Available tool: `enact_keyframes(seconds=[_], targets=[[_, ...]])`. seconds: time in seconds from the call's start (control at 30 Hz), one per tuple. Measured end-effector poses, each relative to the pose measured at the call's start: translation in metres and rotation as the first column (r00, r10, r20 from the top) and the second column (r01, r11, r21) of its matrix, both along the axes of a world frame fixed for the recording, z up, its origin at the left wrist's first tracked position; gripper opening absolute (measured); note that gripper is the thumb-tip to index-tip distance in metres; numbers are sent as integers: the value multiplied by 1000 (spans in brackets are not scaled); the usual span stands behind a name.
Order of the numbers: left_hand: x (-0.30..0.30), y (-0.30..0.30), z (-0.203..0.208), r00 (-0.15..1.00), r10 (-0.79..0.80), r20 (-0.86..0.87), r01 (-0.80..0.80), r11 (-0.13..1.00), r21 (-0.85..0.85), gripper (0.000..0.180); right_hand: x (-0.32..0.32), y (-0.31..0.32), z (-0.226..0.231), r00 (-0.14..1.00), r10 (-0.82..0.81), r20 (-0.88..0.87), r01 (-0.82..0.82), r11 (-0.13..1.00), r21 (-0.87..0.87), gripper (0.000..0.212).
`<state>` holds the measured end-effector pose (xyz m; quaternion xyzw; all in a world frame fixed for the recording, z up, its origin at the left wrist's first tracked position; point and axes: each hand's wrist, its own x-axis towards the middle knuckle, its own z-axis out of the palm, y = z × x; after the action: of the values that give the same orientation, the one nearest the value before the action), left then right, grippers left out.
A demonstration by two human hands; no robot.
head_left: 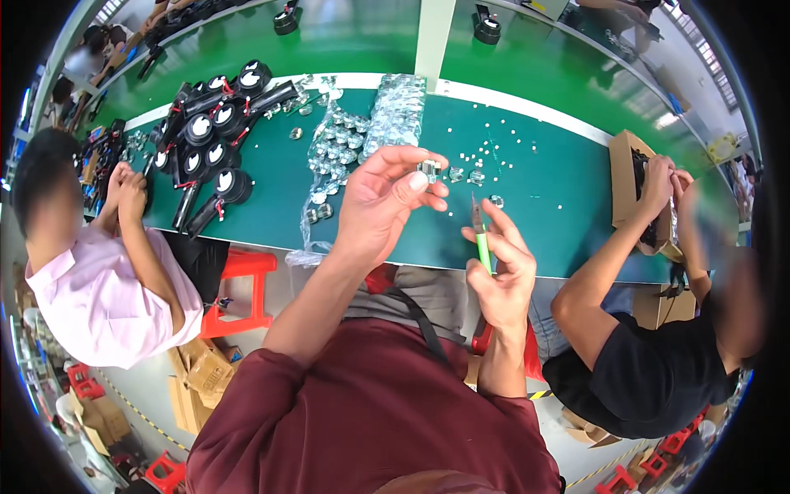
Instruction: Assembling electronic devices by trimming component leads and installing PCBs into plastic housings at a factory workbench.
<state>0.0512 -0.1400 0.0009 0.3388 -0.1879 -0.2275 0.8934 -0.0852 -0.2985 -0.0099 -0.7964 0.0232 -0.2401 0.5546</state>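
Now the left hand (383, 202) has its fingers pinched on a small, shiny silver-and-clear block (429, 170), up over the green tabletop (568, 239). By the front edge, the right hand (507, 284) grips a thin tool with a bright green handle and pointed metal tip (482, 251). Close work on the block seems in hand; the next move calls for steady fingers. No writing on either can be read.

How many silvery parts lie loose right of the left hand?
3 visible: a first part just right of the left hand, a second part beside it, a third part by the right hand. Hands may hide more.
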Motion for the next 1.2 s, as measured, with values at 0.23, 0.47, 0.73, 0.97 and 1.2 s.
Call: enact_keyframes(seconds=[0.23, 0.47, 0.73, 0.97, 1.2], targets=[[-14, 24, -3, 994, 2, 112, -8, 999, 50, 30, 4, 12, 22, 996, 69, 55, -66, 996, -57, 33], [-21, 44, 9, 981, 23, 195, -40, 995, 87, 27, 7, 17, 29, 998, 31, 62, -9, 944, -330, 35], [-29, 50, 14, 998, -64, -14, 65, 997, 42, 24, 9, 24, 31, 984, 101, 144, -14, 861, -509, 35], [-26, 57, 17, 994, -56, -89, 67, 989, 129, 26, 8, 18, 38, 988, 95, 119, -4, 799, -602, 33], [-33, 58, 19, 997, 18, 69, -39, 946, 321, 29, 9, 16, 45, 990, 110, 86, -25, 744, -667, 34]])
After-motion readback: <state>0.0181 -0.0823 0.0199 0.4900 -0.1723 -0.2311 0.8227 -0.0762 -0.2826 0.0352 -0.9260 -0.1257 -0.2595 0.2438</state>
